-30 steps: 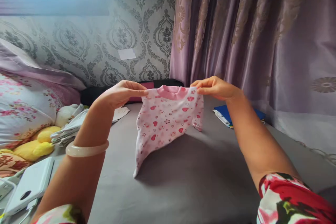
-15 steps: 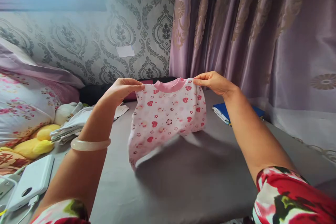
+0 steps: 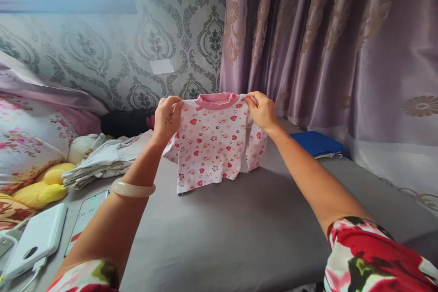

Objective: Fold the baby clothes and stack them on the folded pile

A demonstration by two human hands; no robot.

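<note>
A small long-sleeved shirt, white with red hearts and little flowers and a pink collar, hangs spread between my two hands over the grey bed sheet. My left hand pinches its left shoulder. The other shoulder is pinched by my right hand. One sleeve hangs down below my right hand; the other is partly hidden behind my left wrist. The shirt's hem hangs close above the sheet, though I cannot tell whether it touches.
Folded pale clothes lie to the left, near a yellow plush toy and a floral pillow. A phone and a white power bank with cables are nearer. A folded blue cloth lies right, by the curtain.
Both hands have turned and moved slightly left and up with the shirt. Its body, billowing before, now hangs straighter, and the sleeves show. The phone has come into view beside my left forearm.
</note>
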